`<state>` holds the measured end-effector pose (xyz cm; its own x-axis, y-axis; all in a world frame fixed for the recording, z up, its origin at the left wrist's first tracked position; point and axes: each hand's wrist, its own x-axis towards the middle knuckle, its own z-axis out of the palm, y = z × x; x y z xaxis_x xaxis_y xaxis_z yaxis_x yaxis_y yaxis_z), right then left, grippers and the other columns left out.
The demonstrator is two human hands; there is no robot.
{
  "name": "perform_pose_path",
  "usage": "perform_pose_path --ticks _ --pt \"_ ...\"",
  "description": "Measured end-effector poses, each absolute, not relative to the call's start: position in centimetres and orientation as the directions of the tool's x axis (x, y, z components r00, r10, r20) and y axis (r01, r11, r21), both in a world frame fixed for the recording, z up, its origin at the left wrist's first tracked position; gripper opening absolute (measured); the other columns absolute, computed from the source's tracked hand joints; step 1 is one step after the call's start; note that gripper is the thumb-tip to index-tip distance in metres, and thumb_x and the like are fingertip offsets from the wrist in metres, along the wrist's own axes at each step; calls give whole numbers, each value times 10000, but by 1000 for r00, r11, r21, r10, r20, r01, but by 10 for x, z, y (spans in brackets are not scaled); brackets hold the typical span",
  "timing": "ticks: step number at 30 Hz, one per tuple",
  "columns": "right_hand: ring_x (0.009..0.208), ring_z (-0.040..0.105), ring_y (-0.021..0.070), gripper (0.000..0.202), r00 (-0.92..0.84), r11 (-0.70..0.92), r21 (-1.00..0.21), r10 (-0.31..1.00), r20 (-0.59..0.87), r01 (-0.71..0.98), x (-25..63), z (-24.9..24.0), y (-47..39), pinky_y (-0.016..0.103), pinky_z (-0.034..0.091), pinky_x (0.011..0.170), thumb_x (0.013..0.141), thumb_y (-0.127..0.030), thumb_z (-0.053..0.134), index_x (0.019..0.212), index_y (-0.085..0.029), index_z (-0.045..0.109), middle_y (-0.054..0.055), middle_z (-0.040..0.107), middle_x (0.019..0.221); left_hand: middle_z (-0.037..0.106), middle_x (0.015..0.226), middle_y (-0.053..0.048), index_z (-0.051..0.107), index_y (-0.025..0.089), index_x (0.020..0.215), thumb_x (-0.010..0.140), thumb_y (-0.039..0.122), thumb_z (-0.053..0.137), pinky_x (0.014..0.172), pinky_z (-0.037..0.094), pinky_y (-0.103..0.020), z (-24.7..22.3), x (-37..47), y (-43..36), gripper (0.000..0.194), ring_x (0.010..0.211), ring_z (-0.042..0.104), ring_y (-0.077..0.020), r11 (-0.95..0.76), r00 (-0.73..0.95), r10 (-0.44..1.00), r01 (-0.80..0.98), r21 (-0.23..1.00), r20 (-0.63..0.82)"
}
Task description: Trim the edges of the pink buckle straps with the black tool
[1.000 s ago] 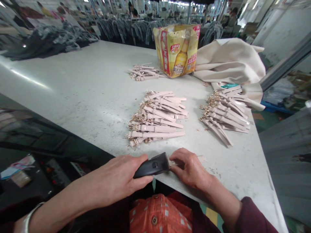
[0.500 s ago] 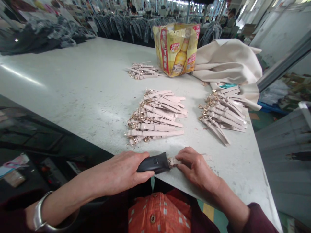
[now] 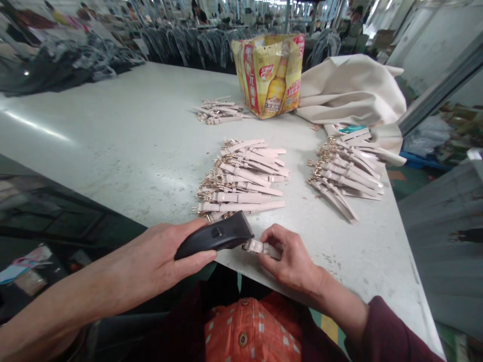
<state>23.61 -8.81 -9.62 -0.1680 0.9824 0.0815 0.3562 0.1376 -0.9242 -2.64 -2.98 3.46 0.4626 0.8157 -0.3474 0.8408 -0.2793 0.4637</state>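
While the left hand (image 3: 158, 259) grips a black trimmer (image 3: 215, 235) at the table's (image 3: 113, 146) near edge, the right hand (image 3: 290, 259) pinches a pale strap (image 3: 256, 246) just right of its tip, near the strap pile (image 3: 241, 178).

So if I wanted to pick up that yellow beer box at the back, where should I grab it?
Grab the yellow beer carton by its open top rim, coming from above. It stands upright on the table, with straps lying against its left side and cream fabric crowding its right, so the top is freest.
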Motion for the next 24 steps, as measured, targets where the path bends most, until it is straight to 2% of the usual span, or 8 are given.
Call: perform_pose_path --ticks 3,7,11,14,16,20,22,24 --pt "665 581 137 149 -178 84 -919 984 15 386 228 -94 -82 250 449 621 764 -116 667 887 -199 650 -21 659 771 851 968 -10 751 276 1147 941 623 607 783 579 -299 37 -34 -32 429 858 779 -264 -234 453 790 845 480 -412" --pt "743 652 169 136 -212 67 -905 977 -27 421 220 -96 -75 264 503 670 790 -116 683 902 -192 687 10 724 826 844 1003 -4 734 282 1139 954 619 590 810 565 -310 35 -44 -41 411 905 776 -265 -198 431 805 843 499 -408" --pt "710 646 162 163 -254 152 -878 967 36 453 214 -103 -71 277 520 681 837 -115 706 979 -195 719 8 732 833 832 992 -16 720 268 1107 970 653 548 825 547 -332 31 -52 -48 444 906 764 -268 -180 413 819 844 505 -399" --pt "787 674 181 108 -285 273 -827 948 144 491 215 -110 -69 305 549 753 915 -150 711 1007 -207 717 26 736 904 818 928 -17 714 257 1076 969 658 543 793 532 -333 26 -56 -50 449 856 754 -260 -178 399 825 855 487 -399" --pt "867 686 206 76 -327 392 -759 912 247 520 219 -114 -68 325 560 794 982 -170 671 1029 -215 709 50 736 943 813 904 -13 717 258 1058 962 654 552 777 523 -329 23 -58 -51 440 848 754 -259 -188 399 831 857 480 -387" --pt "900 661 230 240 -494 663 -510 748 443 548 229 -115 -70 353 547 794 1082 -135 488 1119 -220 710 94 742 996 805 866 -7 724 262 1049 949 634 557 742 508 -325 15 -57 -50 420 819 754 -258 -220 414 838 852 474 -354" --pt "875 652 231 275 -555 724 -416 689 466 550 234 -112 -74 366 528 780 1099 -133 457 1162 -219 711 96 747 1007 799 851 -6 723 262 1052 941 623 563 729 502 -323 12 -55 -50 410 799 752 -257 -228 416 840 854 468 -349" --pt "869 652 235 259 -583 739 -392 673 454 548 239 -109 -80 380 510 776 1106 -156 472 1199 -218 706 95 749 1017 798 845 -6 723 264 1050 941 603 563 720 498 -321 10 -52 -51 390 786 751 -255 -229 420 830 857 462 -368"
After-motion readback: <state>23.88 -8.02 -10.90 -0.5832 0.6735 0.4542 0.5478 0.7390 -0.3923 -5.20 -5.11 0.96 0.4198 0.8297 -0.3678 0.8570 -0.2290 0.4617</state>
